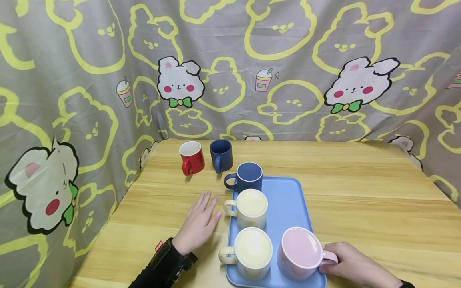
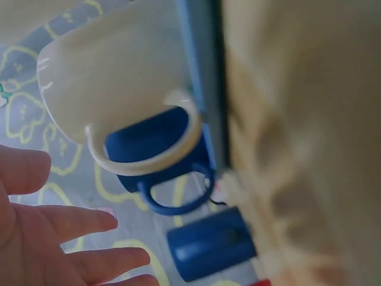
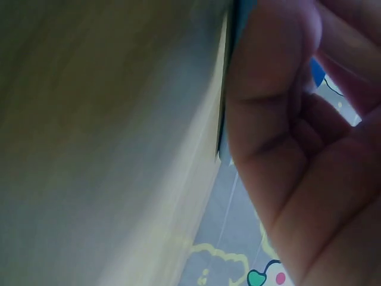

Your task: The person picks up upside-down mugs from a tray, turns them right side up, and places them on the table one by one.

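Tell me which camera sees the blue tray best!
The head camera: it looks down on the blue tray, showing its rim and flat inside, partly covered. The left wrist camera sees only an edge strip; the right wrist camera sees just a blue sliver beside the right hand.

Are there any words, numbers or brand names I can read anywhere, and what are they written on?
None can be read.
Red tag on the left sleeve: maybe pale marks, too small to read.
Curtain: bunnies and drink cups, no readable words.
Red mug, blue mugs, cream mugs, pink mug, tray: no writing shows.
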`<state>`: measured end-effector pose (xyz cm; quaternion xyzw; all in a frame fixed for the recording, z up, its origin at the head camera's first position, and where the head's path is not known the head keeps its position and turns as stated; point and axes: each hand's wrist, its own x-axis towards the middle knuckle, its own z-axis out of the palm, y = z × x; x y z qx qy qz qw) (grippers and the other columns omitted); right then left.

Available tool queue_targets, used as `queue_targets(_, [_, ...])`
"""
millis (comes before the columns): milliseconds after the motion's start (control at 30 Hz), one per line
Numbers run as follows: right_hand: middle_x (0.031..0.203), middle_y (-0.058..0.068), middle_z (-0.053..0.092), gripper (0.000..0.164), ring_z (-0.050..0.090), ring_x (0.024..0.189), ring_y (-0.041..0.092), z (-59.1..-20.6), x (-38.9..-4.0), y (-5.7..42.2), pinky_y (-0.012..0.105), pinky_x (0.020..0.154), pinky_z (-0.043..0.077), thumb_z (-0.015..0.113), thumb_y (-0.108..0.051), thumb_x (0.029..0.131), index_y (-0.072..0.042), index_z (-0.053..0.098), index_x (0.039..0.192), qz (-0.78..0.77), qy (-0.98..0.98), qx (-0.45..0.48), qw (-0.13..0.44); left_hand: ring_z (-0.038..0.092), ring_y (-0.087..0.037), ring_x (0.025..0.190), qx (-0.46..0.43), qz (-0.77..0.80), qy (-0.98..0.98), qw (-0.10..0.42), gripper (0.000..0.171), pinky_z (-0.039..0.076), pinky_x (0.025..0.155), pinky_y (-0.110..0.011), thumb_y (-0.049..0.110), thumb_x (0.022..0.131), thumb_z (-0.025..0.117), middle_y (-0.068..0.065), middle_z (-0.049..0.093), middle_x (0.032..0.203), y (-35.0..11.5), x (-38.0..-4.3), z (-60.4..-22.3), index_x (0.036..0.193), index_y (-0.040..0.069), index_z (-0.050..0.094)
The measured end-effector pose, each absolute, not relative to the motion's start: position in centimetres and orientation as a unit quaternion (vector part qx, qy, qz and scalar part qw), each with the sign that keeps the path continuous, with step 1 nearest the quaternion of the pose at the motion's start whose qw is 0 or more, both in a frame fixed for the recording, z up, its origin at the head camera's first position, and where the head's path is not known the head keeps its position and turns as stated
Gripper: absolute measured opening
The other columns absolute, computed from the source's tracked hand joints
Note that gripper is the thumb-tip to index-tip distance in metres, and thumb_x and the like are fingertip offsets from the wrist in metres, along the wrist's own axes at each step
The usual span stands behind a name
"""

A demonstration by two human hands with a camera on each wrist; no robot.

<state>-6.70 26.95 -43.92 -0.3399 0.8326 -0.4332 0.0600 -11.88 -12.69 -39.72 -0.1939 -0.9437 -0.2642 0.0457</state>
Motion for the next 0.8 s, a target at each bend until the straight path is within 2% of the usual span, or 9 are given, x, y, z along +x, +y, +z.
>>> queue_targets(167, [0.066, -0.015, 0.050, 0.024, 0.044, 0.063, -0.007, -43.9, -6.6, 27.2, 0.017, 0.048, 0.036, 0.071, 0.007, 0.078, -0.013, 0.058, 0.072, -0.455, 0.823, -0.333, 0.067, 0.021, -0.047, 0.139, -0.175, -0.217, -0.959, 0.054, 0.054, 0.017, 0.108, -0.066, 0.027, 0.100, 0.051, -0.031, 0.027, 0.150, -13.7, -10.7, -41.1, 0.142, -0.006, 0.042])
queue_targets(400, [0.070, -0.019, 0.048, 0.021, 0.045, 0.063, -0.006, -43.4, -6.6, 27.5, 0.018, 0.045, 0.036, 0.062, 0.008, 0.086, -0.010, 0.061, 0.076, -0.488, 0.804, -0.324, 0.100, 0.021, -0.047, 0.139, -0.187, -0.135, -0.973, 0.006, 0.057, 0.017, 0.107, -0.068, 0.031, 0.099, 0.054, -0.029, 0.029, 0.150, -14.2, -10.1, -41.5, 0.141, -0.005, 0.044])
queue_targets(500, [0.066, -0.015, 0.052, 0.022, 0.048, 0.061, -0.004, -43.0, -6.7, 27.8, 0.020, 0.046, 0.040, 0.056, 0.008, 0.090, -0.007, 0.062, 0.075, -0.510, 0.797, -0.301, 0.118, 0.022, -0.046, 0.139, -0.192, -0.127, -0.973, -0.004, 0.057, 0.018, 0.107, -0.068, 0.032, 0.099, 0.053, -0.028, 0.031, 0.150, -14.1, -10.1, -41.3, 0.141, -0.005, 0.045])
queue_targets(633, [0.064, -0.009, 0.057, 0.022, 0.053, 0.060, 0.000, -42.1, -7.1, 28.2, 0.024, 0.049, 0.046, 0.050, 0.007, 0.094, 0.003, 0.061, 0.076, -0.548, 0.785, -0.250, 0.143, 0.023, -0.046, 0.139, -0.190, -0.130, -0.973, 0.000, 0.057, 0.018, 0.107, -0.067, 0.031, 0.099, 0.054, -0.028, 0.031, 0.150, -14.0, -10.1, -41.3, 0.141, -0.006, 0.044])
queue_targets(733, [0.067, -0.011, 0.058, 0.020, 0.056, 0.060, 0.003, -41.0, -7.4, 28.4, 0.027, 0.051, 0.050, 0.050, 0.004, 0.096, 0.008, 0.062, 0.080, -0.553, 0.794, -0.207, 0.143, 0.022, -0.047, 0.139, -0.183, -0.134, -0.974, 0.005, 0.057, 0.018, 0.107, -0.067, 0.031, 0.099, 0.054, -0.029, 0.030, 0.150, -13.9, -10.0, -41.4, 0.141, -0.006, 0.044])
queue_targets(800, [0.067, -0.009, 0.059, 0.018, 0.058, 0.060, 0.005, -40.0, -7.6, 28.5, 0.029, 0.051, 0.053, 0.052, 0.004, 0.095, 0.010, 0.064, 0.082, -0.540, 0.810, -0.194, 0.123, 0.022, -0.047, 0.139, -0.178, -0.137, -0.974, 0.010, 0.057, 0.019, 0.107, -0.067, 0.030, 0.099, 0.054, -0.029, 0.031, 0.150, -13.9, -10.0, -41.2, 0.141, -0.007, 0.043])
